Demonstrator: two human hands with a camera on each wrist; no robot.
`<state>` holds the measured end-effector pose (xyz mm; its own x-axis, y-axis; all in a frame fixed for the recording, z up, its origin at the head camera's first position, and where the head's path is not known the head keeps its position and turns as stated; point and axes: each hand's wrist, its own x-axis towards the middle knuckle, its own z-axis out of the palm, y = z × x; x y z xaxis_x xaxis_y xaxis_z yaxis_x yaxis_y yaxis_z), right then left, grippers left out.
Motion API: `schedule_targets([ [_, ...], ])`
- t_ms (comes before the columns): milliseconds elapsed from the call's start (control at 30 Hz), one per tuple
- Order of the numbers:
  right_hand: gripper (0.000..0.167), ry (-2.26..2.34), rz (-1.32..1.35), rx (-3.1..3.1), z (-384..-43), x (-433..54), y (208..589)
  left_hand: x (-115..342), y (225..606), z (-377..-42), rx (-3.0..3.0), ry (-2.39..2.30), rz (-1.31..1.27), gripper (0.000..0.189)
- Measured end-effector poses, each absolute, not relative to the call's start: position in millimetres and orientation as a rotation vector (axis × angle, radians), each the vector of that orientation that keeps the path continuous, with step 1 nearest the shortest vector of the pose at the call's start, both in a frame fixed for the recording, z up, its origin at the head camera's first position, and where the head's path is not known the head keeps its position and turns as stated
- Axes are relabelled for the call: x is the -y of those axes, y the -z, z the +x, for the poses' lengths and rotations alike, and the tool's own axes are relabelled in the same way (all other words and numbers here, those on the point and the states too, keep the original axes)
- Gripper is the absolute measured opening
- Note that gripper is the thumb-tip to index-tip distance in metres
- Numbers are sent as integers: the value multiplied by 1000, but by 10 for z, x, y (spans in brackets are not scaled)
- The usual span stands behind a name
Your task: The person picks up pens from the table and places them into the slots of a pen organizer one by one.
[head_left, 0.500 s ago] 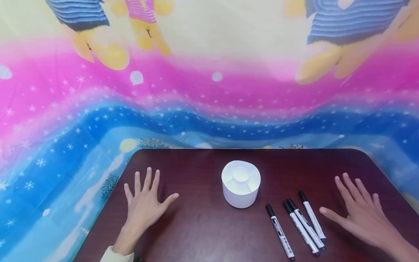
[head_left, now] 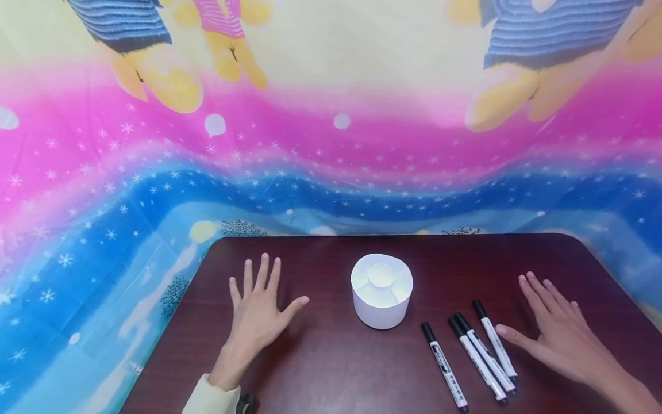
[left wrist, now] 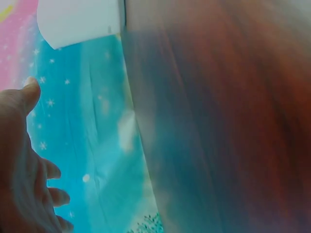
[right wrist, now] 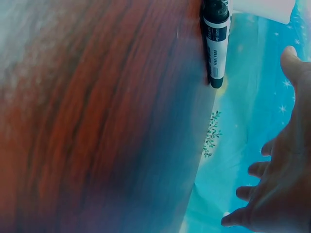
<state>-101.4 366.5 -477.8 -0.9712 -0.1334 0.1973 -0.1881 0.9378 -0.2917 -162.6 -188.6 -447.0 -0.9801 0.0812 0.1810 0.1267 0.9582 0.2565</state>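
Observation:
A white round organizer [head_left: 381, 313] with divided compartments stands upright near the table's middle; its compartments hold nothing that I can see. My left hand [head_left: 257, 319] is to its left, fingers spread and straight, touching no object. To the organizer's right front lie several black-capped white markers: one marker [head_left: 447, 371] apart on the left, two side by side [head_left: 481, 362], and another marker [head_left: 497, 342] resting close at their right. My right hand [head_left: 564, 339] hovers just right of that marker, fingers extended and holding nothing. The right wrist view shows a marker [right wrist: 216, 48] beyond the thumb.
The dark brown table [head_left: 320, 368] has rounded far corners. Behind it hangs a colorful printed cloth [head_left: 310, 144] in pink and blue. A pale sleeve [head_left: 212, 395] and a dark band [head_left: 246, 402] are at my left wrist.
My left hand has moved right and slightly away from me, closer to the organizer. My right hand has shifted a little left toward the markers. The organizer and markers stay put.

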Motion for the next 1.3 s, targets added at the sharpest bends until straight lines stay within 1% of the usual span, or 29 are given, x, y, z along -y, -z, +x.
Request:
schedule_targets([
  [200, 114, -533, 286, 2941, -1032, -3657, 4793, 1708, 4452, -1654, 2898, 474, -249, 110],
  [400, 115, -579, 242, 3030, -1065, -3637, 4749, 1597, 4436, -1654, 2874, 533, -323, 108],
  [600, 110, -620, 220, 3054, -1096, -3622, 4729, 1507, 4430, -1665, 2836, 579, -399, 104],
  [700, 104, -652, 224, 3026, -1109, -3621, 4731, 1470, 4437, -1669, 2819, 611, -438, 102],
  [1000, 77, -748, 218, 2909, -1143, -3653, 4775, 1359, 4488, -1701, 2803, 732, -543, 98],
  [1133, 70, -766, 221, 2902, -1145, -3650, 4778, 1280, 4496, -1730, 2814, 781, -592, 96],
  [1300, 66, -824, 215, 2941, -1155, -3645, 4763, 1186, 4490, -1744, 2827, 836, -644, 93],
])
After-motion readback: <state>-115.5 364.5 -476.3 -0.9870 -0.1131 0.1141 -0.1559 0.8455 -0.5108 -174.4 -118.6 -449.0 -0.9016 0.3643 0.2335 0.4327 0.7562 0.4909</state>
